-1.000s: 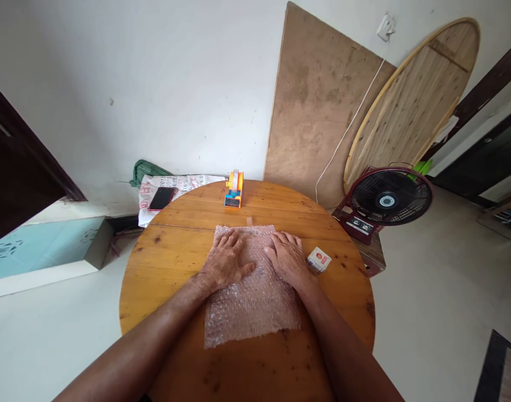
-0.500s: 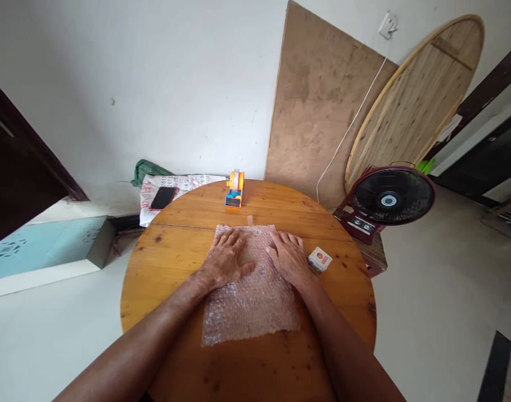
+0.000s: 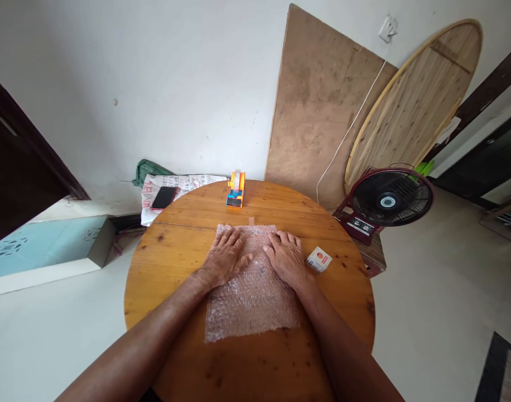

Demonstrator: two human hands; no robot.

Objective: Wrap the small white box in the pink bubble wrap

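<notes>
A sheet of clear bubble wrap (image 3: 253,307) lies spread on the round wooden table (image 3: 172,268). My left hand (image 3: 226,257) rests flat on its upper left part, fingers stretched toward the far edge and the thumb out to the right. On the upper right side, my right hand (image 3: 287,254) lies palm down with its fingers pointing away from me. Both hands press on the wrap and grip nothing. Just right of my right hand sits a small white box (image 3: 319,260) with a red mark. A short strip of tape (image 3: 251,221) shows just beyond the wrap's far edge.
An orange and blue tape dispenser (image 3: 236,190) stands at the table's far edge. Behind it on the left, a phone (image 3: 163,197) lies on a white printed sack (image 3: 149,215). A dark red fan (image 3: 388,201) stands to the right; boards (image 3: 318,100) lean on the wall.
Both hands stay on the bubble wrap and have barely moved; my left thumb has shifted slightly up. The whole view has tilted a little.
</notes>
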